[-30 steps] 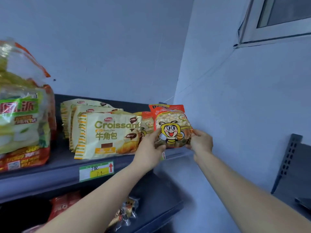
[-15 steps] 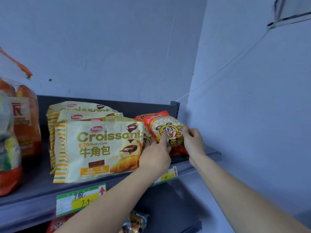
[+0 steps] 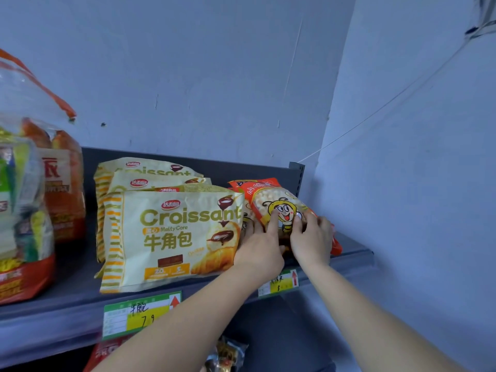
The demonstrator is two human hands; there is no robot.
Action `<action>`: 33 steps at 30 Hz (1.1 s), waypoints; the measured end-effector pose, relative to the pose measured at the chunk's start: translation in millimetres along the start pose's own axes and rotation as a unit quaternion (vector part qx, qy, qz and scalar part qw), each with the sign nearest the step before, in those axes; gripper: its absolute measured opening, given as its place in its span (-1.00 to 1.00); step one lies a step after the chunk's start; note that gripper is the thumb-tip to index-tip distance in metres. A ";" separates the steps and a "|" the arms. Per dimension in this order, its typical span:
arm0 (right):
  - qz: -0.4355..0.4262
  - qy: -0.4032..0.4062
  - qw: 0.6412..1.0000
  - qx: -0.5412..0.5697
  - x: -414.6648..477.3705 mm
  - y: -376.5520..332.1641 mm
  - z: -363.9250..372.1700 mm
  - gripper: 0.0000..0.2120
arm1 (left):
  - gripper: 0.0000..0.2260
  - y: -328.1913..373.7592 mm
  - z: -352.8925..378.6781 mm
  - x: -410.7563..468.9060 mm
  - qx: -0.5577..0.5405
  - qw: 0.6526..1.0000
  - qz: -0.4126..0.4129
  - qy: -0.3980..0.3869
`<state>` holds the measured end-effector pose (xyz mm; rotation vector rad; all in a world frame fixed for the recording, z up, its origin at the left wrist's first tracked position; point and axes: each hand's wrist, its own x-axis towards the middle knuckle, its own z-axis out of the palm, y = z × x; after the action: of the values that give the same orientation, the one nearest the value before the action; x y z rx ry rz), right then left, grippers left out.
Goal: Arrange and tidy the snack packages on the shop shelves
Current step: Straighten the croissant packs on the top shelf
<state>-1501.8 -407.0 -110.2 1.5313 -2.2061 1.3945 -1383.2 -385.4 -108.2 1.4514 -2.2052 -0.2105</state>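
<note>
At the right end of the upper shelf [image 3: 67, 299], close to its front edge, an orange bee snack packet [image 3: 279, 202] stands tilted with its printed face and clear window of pale puffs turned outward; its long axis slants from the sealed top edge, which points up and back toward the shelf's rear panel, down to the bottom end near the front right corner. The right hand [image 3: 312, 237] grips it, thumb on the front beside the cartoon bee and fingers [image 3: 323, 222] curled round the right side. The left hand [image 3: 261, 251] lays a straight forefinger on the bee's face; its other fingers slip past the packet's left side, so whether they are clamped on it cannot be told. More orange packets [image 3: 237, 185] of the same kind lean behind it. Just to the left stands a row of cream Croissant packs [image 3: 171, 237], faces forward, one behind another. Large bread bags [image 3: 24, 210] fill the shelf's left end. Two price tags [image 3: 139, 314] hang on the front edge, and wrapped snacks [image 3: 228, 355] lie on the shelf below
</note>
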 end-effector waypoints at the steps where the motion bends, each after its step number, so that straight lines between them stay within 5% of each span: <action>1: -0.001 -0.011 1.000 -0.007 -2.7 1.1 -0.6 -0.63 | -0.29 0.4 0.3 -3.5 -0.004 1.000 0.000 0.002; 10: -0.031 -0.101 0.991 -0.079 -35.7 14.7 -24.2 -0.33 | -0.28 5.6 -7.0 -54.6 0.032 0.999 -0.009 0.002; 18: -0.174 -0.068 0.982 -0.026 -85.0 -18.0 -39.7 -0.59 | -0.76 -10.0 -34.3 -124.9 0.115 0.993 -0.010 0.026; 26: -0.313 -0.100 0.937 0.117 -143.2 -79.3 -48.7 -0.71 | -0.69 -59.4 -91.7 -211.1 0.199 0.971 -0.118 0.066; 33: -0.398 -0.151 0.894 0.136 -193.5 -140.7 -44.7 -0.69 | -0.71 -110.0 -163.4 -299.9 0.269 0.929 -0.238 0.088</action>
<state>-1314.5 -251.8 -104.9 2.4860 -1.2016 1.2484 -1120.4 -141.2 -102.1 2.1945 -1.8041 0.3884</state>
